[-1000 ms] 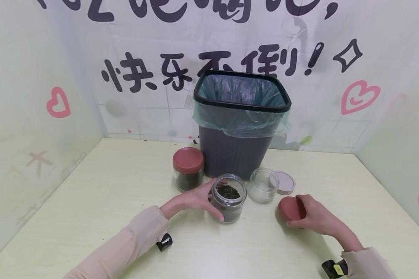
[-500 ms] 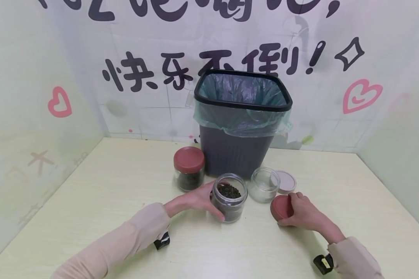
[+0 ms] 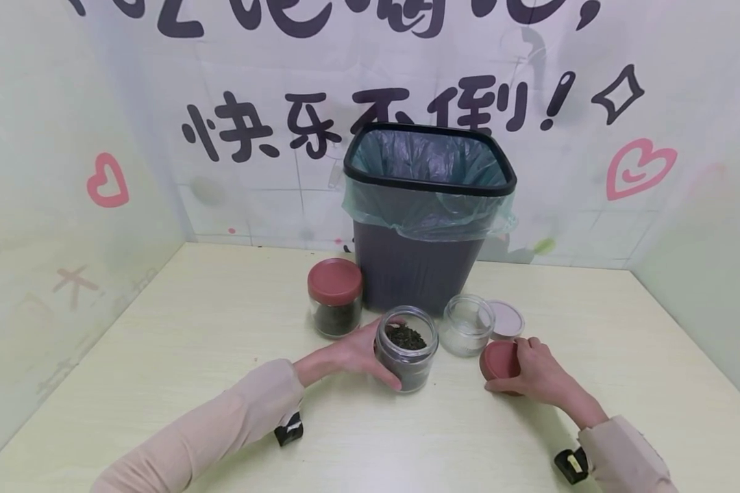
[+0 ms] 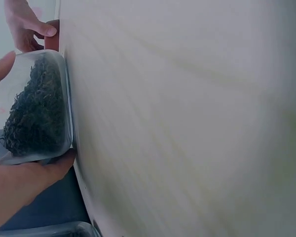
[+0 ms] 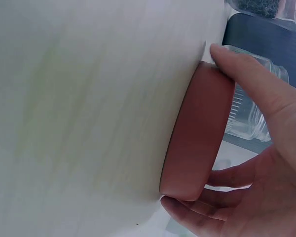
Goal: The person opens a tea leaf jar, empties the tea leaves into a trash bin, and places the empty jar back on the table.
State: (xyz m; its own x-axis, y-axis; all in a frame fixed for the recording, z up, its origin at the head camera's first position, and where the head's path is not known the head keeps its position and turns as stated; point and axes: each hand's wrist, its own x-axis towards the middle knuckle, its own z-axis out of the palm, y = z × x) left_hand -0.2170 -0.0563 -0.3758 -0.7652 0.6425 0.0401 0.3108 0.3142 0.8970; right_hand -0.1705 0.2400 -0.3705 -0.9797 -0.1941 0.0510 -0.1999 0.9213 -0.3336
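We see a bag-lined bin (image 3: 416, 274) with a red-capped jar (image 3: 335, 296) at its front left. In front of the bin, we find an open jar of leaves (image 3: 412, 366), the left hand (image 3: 358, 350) curled round it. To the bin's front right, the right hand (image 3: 543, 376) grips a red lid (image 3: 498, 359).

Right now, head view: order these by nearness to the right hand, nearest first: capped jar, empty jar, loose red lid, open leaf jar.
1. Loose red lid: in the grip of the right hand.
2. Empty jar: left of the lid, toward the bin.
3. Open leaf jar: farther left, held by the left hand.
4. Capped jar: leftmost, beside the bin.
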